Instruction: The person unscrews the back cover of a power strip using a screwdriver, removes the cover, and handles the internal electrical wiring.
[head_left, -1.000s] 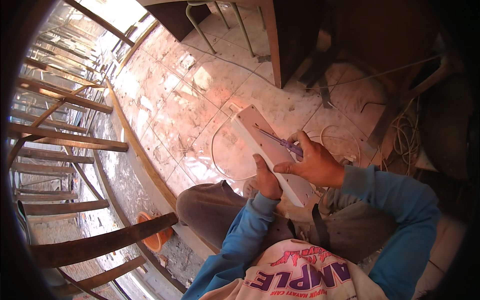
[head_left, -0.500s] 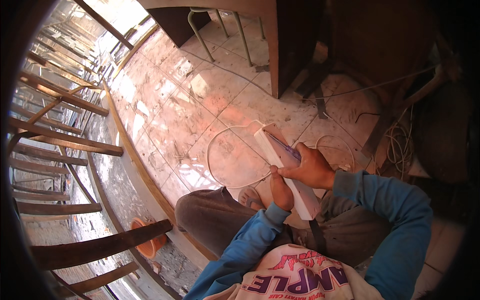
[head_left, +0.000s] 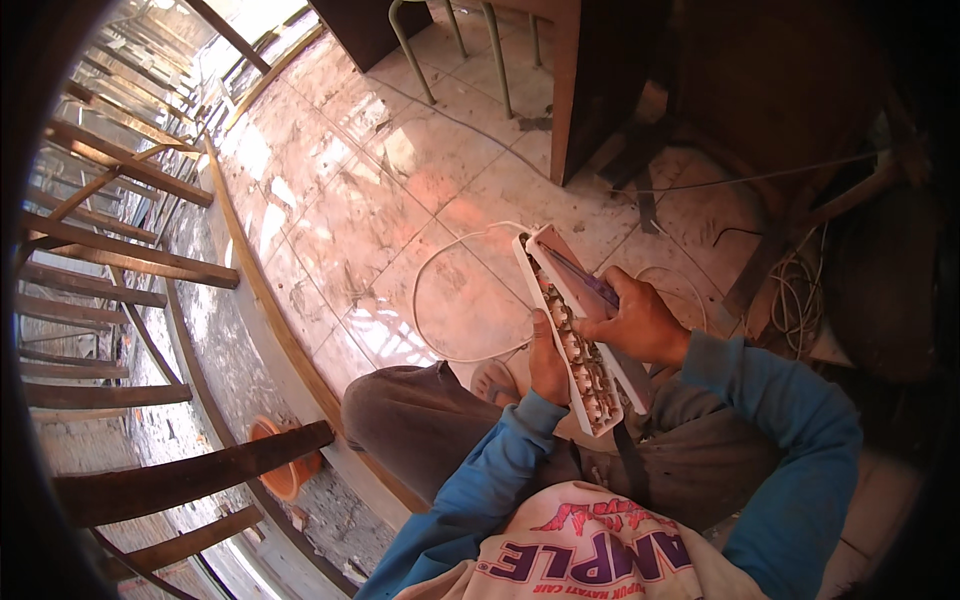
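A white power strip housing lies open at a slant in front of me, its row of metal contacts exposed. My left hand grips it along its left side, thumb upward. My right hand has hold of the detached long cover, lifted aside along the housing's right, together with a purple-handled screwdriver lying along the cover. A white cord runs from the top end and loops on the floor. My sandalled foot shows behind my left hand.
Dusty tiled floor surrounds me, with green metal legs and a wooden panel ahead. Coiled cables lie at right. Wooden rungs run along the left above a concrete strip, beside an orange pot.
The cover has come away from the housing, showing the inside. My right hand now lifts it with the screwdriver. The strip was lowered toward me, then rose slightly.
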